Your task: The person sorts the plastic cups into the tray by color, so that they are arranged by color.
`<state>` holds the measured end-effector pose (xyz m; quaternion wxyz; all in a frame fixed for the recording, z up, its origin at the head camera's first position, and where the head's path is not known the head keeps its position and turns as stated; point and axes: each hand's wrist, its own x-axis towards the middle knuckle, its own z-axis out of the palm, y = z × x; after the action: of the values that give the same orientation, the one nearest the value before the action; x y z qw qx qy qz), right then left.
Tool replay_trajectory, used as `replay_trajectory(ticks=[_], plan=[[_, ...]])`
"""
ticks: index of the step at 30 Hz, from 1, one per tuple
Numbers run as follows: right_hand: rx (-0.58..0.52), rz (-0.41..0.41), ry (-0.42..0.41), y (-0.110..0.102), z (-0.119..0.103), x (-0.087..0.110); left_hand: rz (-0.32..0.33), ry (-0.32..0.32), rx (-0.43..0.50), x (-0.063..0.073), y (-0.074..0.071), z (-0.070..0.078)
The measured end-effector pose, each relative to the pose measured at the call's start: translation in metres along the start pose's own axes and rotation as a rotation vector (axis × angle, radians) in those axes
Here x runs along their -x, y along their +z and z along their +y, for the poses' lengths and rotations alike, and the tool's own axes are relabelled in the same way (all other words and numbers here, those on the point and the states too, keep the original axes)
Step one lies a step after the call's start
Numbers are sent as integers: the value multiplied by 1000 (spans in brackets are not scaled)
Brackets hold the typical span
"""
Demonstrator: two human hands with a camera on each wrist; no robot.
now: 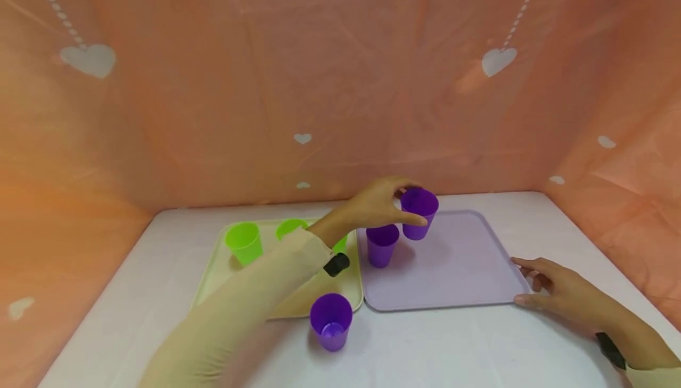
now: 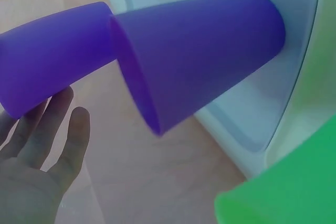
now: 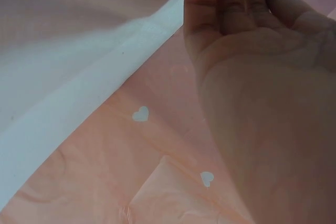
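My left hand (image 1: 376,203) grips a purple cup (image 1: 420,215) between thumb and fingers, over the back left part of a lilac tray (image 1: 452,270). Another purple cup (image 1: 380,251) stands upright on that tray, close to the held one. In the left wrist view the fingers lie along the side of the held cup (image 2: 58,56), beside the standing cup (image 2: 205,56). At the tray's front right corner my right hand (image 1: 558,290) holds the rim, index finger and thumb around the corner. The right wrist view shows that hand (image 3: 236,30) with fingertips out of frame.
A third purple cup (image 1: 331,324) stands on the white table (image 1: 452,346), before the cream tray (image 1: 210,296). On the cream tray are green cups (image 1: 245,243), partly hidden by my left arm. Orange cloth (image 1: 330,80) with white hearts surrounds the table.
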<state>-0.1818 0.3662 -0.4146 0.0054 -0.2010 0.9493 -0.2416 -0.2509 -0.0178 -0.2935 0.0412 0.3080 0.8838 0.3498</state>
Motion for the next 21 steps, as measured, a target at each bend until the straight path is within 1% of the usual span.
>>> replay_trajectory(ticks=[3, 5, 7, 10, 12, 14, 18, 21], plan=[[4, 5, -4, -2, 1, 1, -11, 10, -36, -6, 8, 1], [3, 10, -5, -2, 1, 1, -10, 5, -60, -10, 14, -1], [-2, 15, -14, -2, 2, 1, -6, -8, -72, -13, 20, -3], [4, 21, -28, -1, 3, 2, -9, -52, -95, -16, 29, -7], [5, 21, -32, -2, 3, 2, -19, -79, -107, -17, 35, -8], [7, 25, -34, -2, 3, 2, -37, -92, -140, -17, 41, -9], [-1, 25, -33, 1, 2, 2, -74, -74, -199, -14, 49, -13], [-2, 24, -33, 3, 3, 2, -80, -70, -217, -13, 52, -18]])
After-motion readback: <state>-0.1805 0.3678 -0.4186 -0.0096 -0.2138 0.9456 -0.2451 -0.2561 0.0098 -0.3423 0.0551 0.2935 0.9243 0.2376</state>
